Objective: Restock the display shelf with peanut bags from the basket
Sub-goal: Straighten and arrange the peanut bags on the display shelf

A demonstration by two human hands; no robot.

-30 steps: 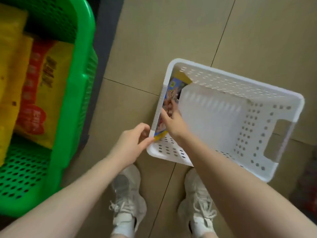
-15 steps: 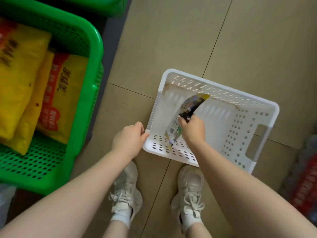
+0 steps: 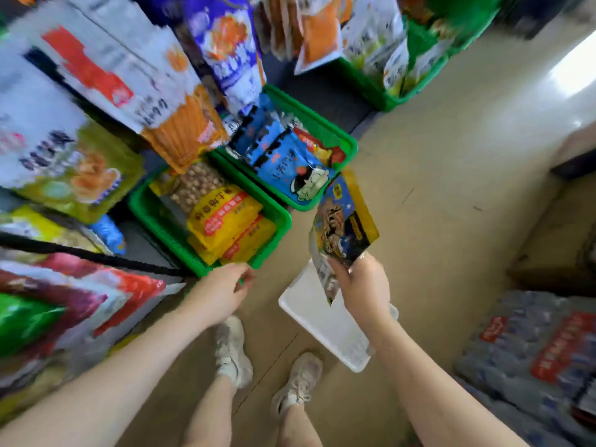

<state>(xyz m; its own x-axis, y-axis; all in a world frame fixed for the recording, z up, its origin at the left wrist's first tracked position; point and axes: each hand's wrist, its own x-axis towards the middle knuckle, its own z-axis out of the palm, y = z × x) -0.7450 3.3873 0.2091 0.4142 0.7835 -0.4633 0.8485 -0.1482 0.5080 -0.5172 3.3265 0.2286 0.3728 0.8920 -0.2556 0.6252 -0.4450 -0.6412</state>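
Lifted clear of the white basket (image 3: pixel 309 312), the peanut bag (image 3: pixel 343 229) is now held upright near the green shelf bins (image 3: pixel 277 217), pinched at its lower edge by the right hand (image 3: pixel 362 285). Loosely curled and empty, the left hand (image 3: pixel 222 290) is kept low. Light, crinkly and slippery, the bag is best gripped by a sealed edge.

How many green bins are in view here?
3: one with yellow bags by the left hand, one with blue bags behind it, one upper right. Blur may hide others.

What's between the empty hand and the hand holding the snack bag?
In the head view, only bare floor lies between the left hand and the right hand gripping the bag.
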